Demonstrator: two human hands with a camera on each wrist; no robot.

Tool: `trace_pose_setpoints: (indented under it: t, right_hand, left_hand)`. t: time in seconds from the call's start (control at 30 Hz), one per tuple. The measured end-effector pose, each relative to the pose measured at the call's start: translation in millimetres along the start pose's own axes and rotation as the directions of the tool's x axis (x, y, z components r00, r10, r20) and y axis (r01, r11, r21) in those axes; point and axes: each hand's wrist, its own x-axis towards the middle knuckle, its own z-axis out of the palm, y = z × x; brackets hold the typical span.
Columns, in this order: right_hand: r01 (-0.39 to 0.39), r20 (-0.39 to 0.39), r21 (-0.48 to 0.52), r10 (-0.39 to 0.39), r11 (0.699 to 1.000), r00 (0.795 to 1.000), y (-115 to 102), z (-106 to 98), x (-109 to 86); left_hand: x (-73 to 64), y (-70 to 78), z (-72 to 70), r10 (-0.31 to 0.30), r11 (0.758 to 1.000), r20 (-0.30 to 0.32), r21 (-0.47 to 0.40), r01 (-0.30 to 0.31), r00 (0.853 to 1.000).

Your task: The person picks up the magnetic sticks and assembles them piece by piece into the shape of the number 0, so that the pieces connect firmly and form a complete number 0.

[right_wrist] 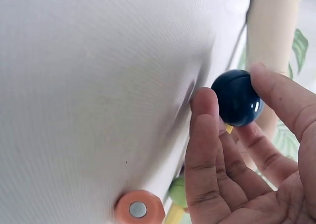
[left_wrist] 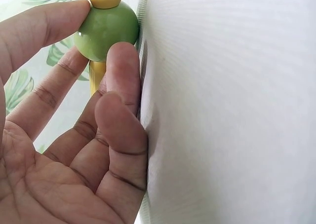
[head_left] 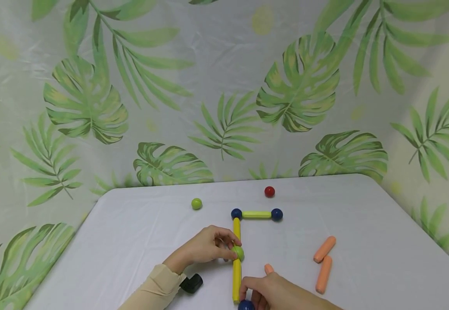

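My left hand (head_left: 207, 246) pinches a green ball (head_left: 240, 253) between thumb and fingers. Yellow sticks run from that ball, a far one (head_left: 237, 230) and a near one (head_left: 236, 282), in a straight line. With thumb and fingers my right hand (head_left: 276, 293) holds a dark blue ball (right_wrist: 237, 98) at the near stick's front end; whether they touch is unclear. At the line's far end sits another dark blue ball (head_left: 236, 213). From it a yellow-green stick (head_left: 256, 214) reaches right to a further blue ball (head_left: 276, 214).
A red ball (head_left: 269, 192) and a lime green ball (head_left: 196, 203) lie toward the back of the white-covered table (head_left: 139, 241). Two orange sticks (head_left: 324, 274) lie at the right. Another orange stick (head_left: 269, 269) is partly hidden behind my right hand.
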Motion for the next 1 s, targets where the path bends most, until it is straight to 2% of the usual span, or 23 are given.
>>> trace_pose_setpoints:
  t: [0.07, 0.27, 0.33, 0.47, 0.7, 0.8, 1.0]
  right_hand:
    - [0.004, 0.0, -0.001, -0.004, 1.0, 1.0, -10.0, -0.3, -2.2]
    - [-0.127, -0.051, 0.048, 0.129, 0.991, 0.99, -84.3, -3.6, -20.0]
    - [-0.141, -0.061, 0.059, 0.145, 0.988, 0.988, -93.0, -3.2, -21.7]
    - [-0.111, -0.057, 0.062, 0.114, 0.992, 0.992, -83.4, -0.4, -18.0]
    - [0.026, -0.012, 0.018, -0.026, 0.999, 1.0, -35.3, 2.9, -6.1]
    - [0.012, -0.014, 0.025, -0.012, 1.0, 1.0, -37.7, 3.1, -6.4]
    - [-0.033, -0.038, -0.023, 0.032, 0.999, 0.999, -56.3, 2.6, -11.1]
  left_hand:
    - [-0.3, 0.3, 0.3, -0.001, 1.0, -0.001, 0.004, 0.001, 1.0]
    - [-0.5, 0.3, 0.9, -0.005, 1.0, -0.003, 0.004, 0.005, 1.0]
    - [-0.3, 0.4, 0.9, -0.005, 1.0, -0.001, 0.002, 0.005, 1.0]
    - [-0.2, 0.9, 0.6, -0.001, 1.0, 0.001, 0.001, 0.001, 1.0]
    - [-0.4, 0.5, 0.7, 0.0, 1.0, -0.003, -0.004, 0.0, 1.0]
    - [-0.4, 0.2, 0.8, -0.002, 1.0, -0.003, -0.007, 0.002, 1.0]
    - [0.1, -0.4, 0.9, -0.012, 1.0, -0.004, -0.009, 0.012, 1.0]
